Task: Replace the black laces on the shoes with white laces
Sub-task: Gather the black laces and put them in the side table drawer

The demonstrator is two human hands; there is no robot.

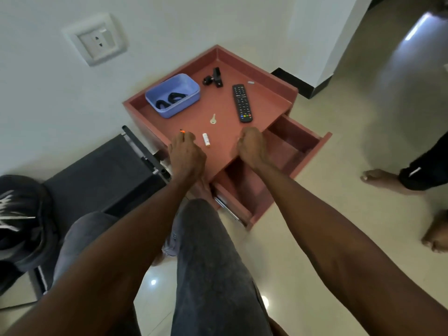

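Note:
No shoes and no white laces are in view. A blue plastic tub (173, 98) on the reddish bedside table (225, 132) holds two dark coiled bundles (169, 100) that look like black laces. My left hand (186, 154) reaches over the table's near-left part, its fingertips curled onto a small orange-tipped object (182, 131). My right hand (251, 147) hovers at the table's front edge above the open drawer (291, 151), fingers curled into a loose fist with nothing visible in it.
On the table lie a black remote (242, 103), a key (213, 119), a small white tube (206, 139) and a black clamp-like part (214, 78). A dark case (104, 175) stands left of the table. Another person's bare feet (378, 177) are on the floor at right.

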